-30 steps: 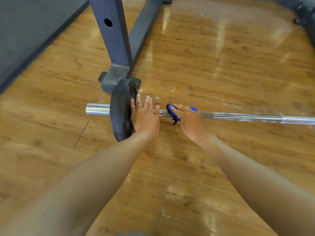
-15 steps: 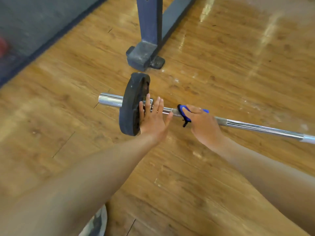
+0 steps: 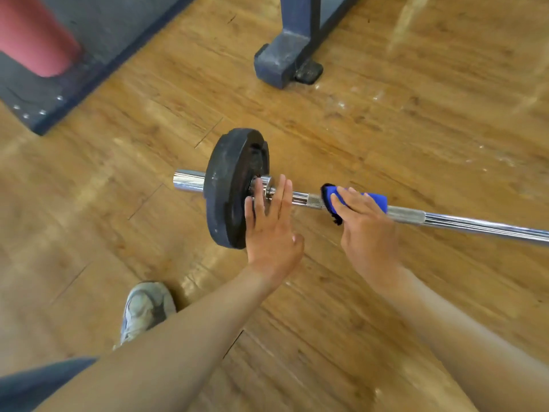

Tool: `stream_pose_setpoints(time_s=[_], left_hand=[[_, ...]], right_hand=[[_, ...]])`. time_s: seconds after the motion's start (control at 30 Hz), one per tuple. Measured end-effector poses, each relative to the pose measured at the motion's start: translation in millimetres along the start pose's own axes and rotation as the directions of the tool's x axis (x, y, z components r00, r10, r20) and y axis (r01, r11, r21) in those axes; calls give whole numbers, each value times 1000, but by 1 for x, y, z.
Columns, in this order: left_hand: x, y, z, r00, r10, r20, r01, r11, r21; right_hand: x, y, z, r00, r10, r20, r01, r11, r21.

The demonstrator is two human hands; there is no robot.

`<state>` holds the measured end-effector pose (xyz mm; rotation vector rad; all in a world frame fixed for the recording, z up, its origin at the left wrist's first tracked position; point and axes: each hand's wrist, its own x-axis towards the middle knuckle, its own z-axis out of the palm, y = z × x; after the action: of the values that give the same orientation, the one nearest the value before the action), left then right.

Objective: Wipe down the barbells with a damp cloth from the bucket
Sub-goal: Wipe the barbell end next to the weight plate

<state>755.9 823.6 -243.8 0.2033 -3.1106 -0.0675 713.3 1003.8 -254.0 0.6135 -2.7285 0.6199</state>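
Observation:
A chrome barbell lies across the wooden floor, with a black weight plate standing on its left sleeve. My left hand is flat with straight fingers against the plate's inner face, beside the bar's collar. My right hand wraps a blue cloth round the bar just right of the collar, fingers curled over it. No bucket is in view.
The blue-grey foot of a rack stands on the floor behind the plate. A dark rubber mat with a red padded object fills the top left. My grey shoe is at the lower left.
The view has swung so the rack foot sits further right and up, and the red object and my shoe have come into sight. Both hands keep their places on plate and bar.

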Motion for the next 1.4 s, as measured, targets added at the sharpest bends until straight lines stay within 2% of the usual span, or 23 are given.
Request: stream_pose_setpoints(time_s=[0.07,0.13,0.2,0.3,0.4,0.5,0.57,0.63,0.7,0.73,0.77,0.83,0.9,0.97,1.03,1.07,1.17,1.2,1.23,1.33,1.4], left_hand=[[7,2,-4,998,18,-54,-17,1000,25],[18,1,-8,996,87,5,-87,995,52],[14,1,-5,991,124,59,-130,985,116],[-14,4,1,996,89,15,-90,982,164],[-34,8,5,996,27,-86,-17,993,115],[-55,11,7,993,-27,-112,39,993,110],[-66,17,8,990,-69,-126,79,995,69],[-75,22,9,987,-118,-105,123,991,49],[-81,25,11,981,-158,-108,164,985,49],[-83,26,11,980,-165,-116,171,984,49],[-84,26,12,980,-160,-119,167,985,50],[-83,24,12,982,-147,-120,155,986,58],[-77,24,10,985,-141,-96,148,987,69],[-67,21,8,991,-113,-73,117,992,54],[-58,23,5,992,-108,-62,112,992,57],[-53,25,2,992,-112,-59,115,992,58],[-38,29,1,992,-114,-48,115,993,16],[-33,28,2,993,-106,-42,106,994,10],[-26,28,2,995,-94,-45,95,995,12],[-9,24,1,998,-49,-46,50,998,25],[3,24,-1,999,-27,-30,28,999,27]], right_hand=[[8,-18,4,999,24,48,-28,997,77],[5,-26,2,996,-6,93,-3,996,94],[-13,-22,-8,996,-48,73,44,997,58],[-45,-16,-19,1000,-5,25,5,1000,21],[-40,-37,-11,994,73,77,-79,993,85],[-39,-59,-8,985,-41,167,19,991,132],[-55,-46,-16,989,-94,118,83,992,90],[-75,-29,-25,999,-1,39,0,999,41],[-84,-38,-24,987,162,-21,-161,987,28],[-83,-50,-17,980,196,-46,-194,980,35],[-81,-61,-11,982,181,-52,-179,983,41],[-81,-64,-5,999,31,-15,-30,998,48],[-83,-35,-16,998,-58,11,58,998,23],[-84,-5,-32,995,93,-24,-93,996,-2],[-75,-11,-32,966,257,-28,-256,966,25],[-66,-23,-25,969,248,-5,-247,968,39],[-49,-45,-10,998,30,47,-32,998,45],[-46,-38,-11,998,1,60,-3,999,36],[-43,-25,-15,998,29,47,-30,999,17],[-39,0,-27,960,280,18,-280,960,-17],[-25,-7,-28,952,298,73,-298,955,-20]])
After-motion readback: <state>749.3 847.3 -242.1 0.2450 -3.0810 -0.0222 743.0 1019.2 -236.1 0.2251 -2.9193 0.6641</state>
